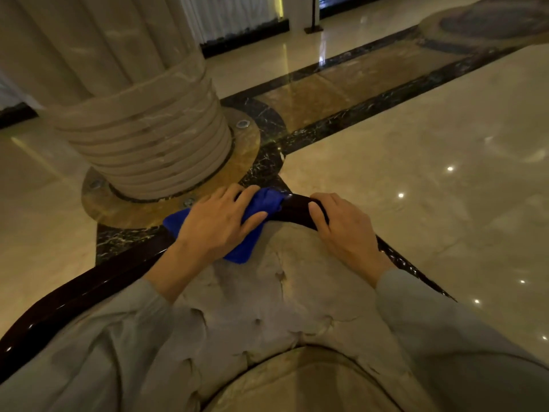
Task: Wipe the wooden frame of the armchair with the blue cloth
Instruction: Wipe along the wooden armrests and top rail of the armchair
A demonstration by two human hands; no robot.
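The armchair's dark glossy wooden frame [89, 281] curves along the top of its tufted beige backrest [267, 304]. My left hand [217, 221] presses the blue cloth [267, 200] down on the top of the frame, with the cloth bunched under the fingers and hanging over both sides. Just to the right, my right hand [341, 227] grips the bare frame, its fingers curled over the far side. The frame under the cloth is hidden.
A wide fluted marble column [133, 114] stands on a round base just behind the chair at the left. Polished marble floor [416, 173] with dark inlaid bands spreads to the right and behind. The chair's beige seat cushion [297, 385] lies below.
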